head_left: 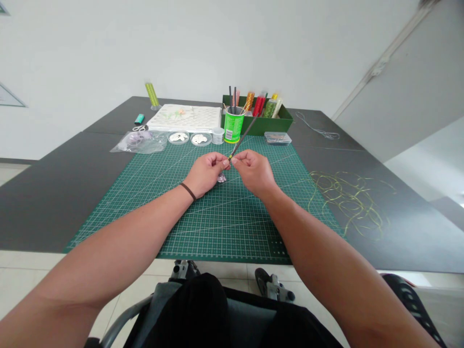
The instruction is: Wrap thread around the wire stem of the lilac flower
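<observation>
Above the green cutting mat, both hands meet around a thin dark stick that slants up to the right. My left hand is closed, its thumb and fingers pinching the stick's lower end. Yellow-green colour shows on the stick there, like a band of thread. A small pale purple piece pokes out below the left fingertips. My right hand is closed too, its thumb and fingertips pinched together beside the band. What lies between the right fingertips is hidden.
Loose yellow-green thread lies tangled at the right. Behind the hands stand a green can with sticks, a green box of coloured rolls, dishes of white pieces, a plastic bag and a white textured board.
</observation>
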